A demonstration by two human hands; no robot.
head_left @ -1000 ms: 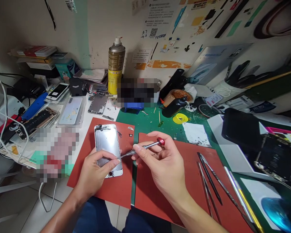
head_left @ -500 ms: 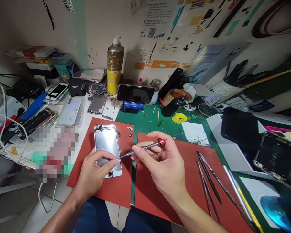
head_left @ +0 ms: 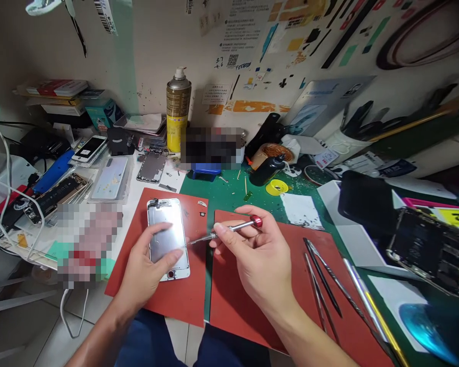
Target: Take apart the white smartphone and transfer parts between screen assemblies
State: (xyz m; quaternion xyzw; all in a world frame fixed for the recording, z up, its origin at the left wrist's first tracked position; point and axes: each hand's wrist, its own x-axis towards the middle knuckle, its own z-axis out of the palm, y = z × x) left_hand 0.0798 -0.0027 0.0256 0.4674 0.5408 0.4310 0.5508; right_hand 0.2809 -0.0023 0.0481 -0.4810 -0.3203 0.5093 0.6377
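A white-framed phone screen assembly (head_left: 167,242) lies with its shiny metal back up on the left red mat (head_left: 196,280). Over its left side rests my left hand (head_left: 143,267), thumb and forefinger spread apart, with nothing visible between them. I cannot tell whether the fingertips touch the metal. My right hand (head_left: 258,250) grips a slim precision screwdriver (head_left: 235,227) with a red cap. The screwdriver's tip points left, close to the right edge of the assembly. Small dark parts (head_left: 202,214) lie on the mat beyond the assembly.
On the right red mat (head_left: 237,300) lie tweezers (head_left: 321,288) and a black stick tool (head_left: 329,290). A white box (head_left: 331,204) holding phone parts stands at the right. Behind are a spray can (head_left: 178,109), a black bottle (head_left: 265,171) and a yellow lid (head_left: 277,187).
My left thumb and forefinger have parted from their pinch at the screwdriver's tip, the forefinger moving up and left. The screwdriver stays in my right hand. The camera view has shifted slightly.
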